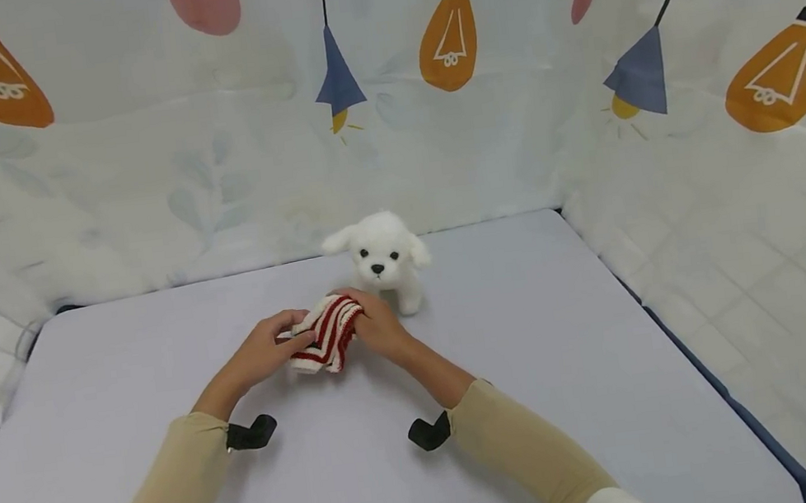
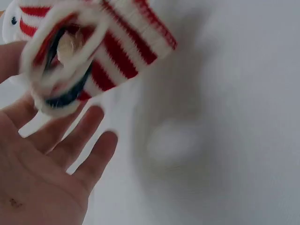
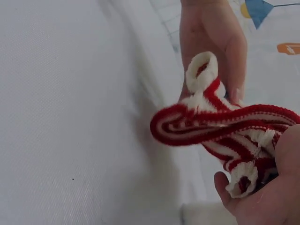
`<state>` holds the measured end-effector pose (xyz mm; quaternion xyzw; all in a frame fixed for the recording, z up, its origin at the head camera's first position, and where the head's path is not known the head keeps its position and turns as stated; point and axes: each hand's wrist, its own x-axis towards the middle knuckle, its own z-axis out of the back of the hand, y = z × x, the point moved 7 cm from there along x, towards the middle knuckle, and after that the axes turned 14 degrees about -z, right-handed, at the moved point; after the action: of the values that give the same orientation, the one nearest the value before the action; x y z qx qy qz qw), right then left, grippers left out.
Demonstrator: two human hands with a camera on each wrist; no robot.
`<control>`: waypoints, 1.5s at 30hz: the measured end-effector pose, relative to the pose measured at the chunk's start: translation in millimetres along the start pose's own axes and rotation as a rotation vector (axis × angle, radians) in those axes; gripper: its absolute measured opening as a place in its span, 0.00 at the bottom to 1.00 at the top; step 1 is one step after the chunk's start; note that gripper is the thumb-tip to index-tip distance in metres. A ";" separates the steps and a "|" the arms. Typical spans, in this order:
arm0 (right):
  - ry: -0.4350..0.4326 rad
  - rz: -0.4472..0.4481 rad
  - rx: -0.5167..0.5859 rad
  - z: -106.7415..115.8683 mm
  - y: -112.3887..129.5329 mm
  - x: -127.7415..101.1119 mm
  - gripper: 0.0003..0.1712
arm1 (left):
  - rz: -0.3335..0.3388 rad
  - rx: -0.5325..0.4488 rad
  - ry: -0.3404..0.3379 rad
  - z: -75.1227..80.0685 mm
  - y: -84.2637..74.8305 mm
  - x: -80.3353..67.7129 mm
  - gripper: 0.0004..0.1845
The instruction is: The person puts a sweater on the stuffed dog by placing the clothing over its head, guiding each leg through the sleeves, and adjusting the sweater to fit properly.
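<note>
Both hands hold a small knitted sweater [image 1: 328, 332] with red and white stripes above the table. My left hand [image 1: 262, 349] pinches its left end between thumb and fingers; in the left wrist view the other fingers [image 2: 96, 159] spread below the white neck-like opening. On the opposite end, my right hand [image 1: 379, 325] grips the edge. The right wrist view shows the red hem [image 3: 171, 133] hanging partly open, with two white-cuffed sleeve holes, one near each hand. Just behind the right hand, a white plush dog [image 1: 383, 245] stands upright, facing me.
A white-covered table [image 1: 573, 365] lies under the hands. Behind and beside it hang pale curtains [image 1: 248, 136] printed with lamps and bulbs. A black wrist mount [image 1: 252, 433] sticks out from the left sleeve, another [image 1: 429, 433] from the right.
</note>
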<state>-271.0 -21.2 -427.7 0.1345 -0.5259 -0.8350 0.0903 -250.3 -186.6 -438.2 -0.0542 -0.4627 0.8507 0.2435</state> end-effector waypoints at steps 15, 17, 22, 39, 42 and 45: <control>0.305 -0.009 -0.184 -7.3 -12.5 -7.3 0.51 | -0.075 0.114 -0.108 24.6 -12.4 2.6 0.07; 0.357 -0.016 -0.169 -11.5 -13.1 -9.4 0.48 | -0.098 0.146 -0.127 26.6 -17.6 3.7 0.06; 0.367 -0.069 -0.118 -17.6 -17.2 -6.4 0.36 | -0.185 0.182 -0.136 23.2 -32.0 7.7 0.06; 0.150 -0.162 0.043 -8.4 -27.1 3.0 0.15 | -0.389 0.098 -0.059 3.4 -70.3 11.1 0.13; 0.019 -0.132 0.037 -0.7 -22.7 2.1 0.07 | -0.353 0.022 -0.045 2.4 -67.7 10.7 0.13; -0.067 -0.117 0.046 5.8 -17.8 -0.6 0.04 | -0.308 -0.037 -0.036 1.5 -63.1 9.8 0.10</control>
<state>-272.4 -8.5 -441.3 0.1391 -0.5390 -0.8305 0.0206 -236.4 -154.6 -384.7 0.0282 -0.4854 0.7954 0.3618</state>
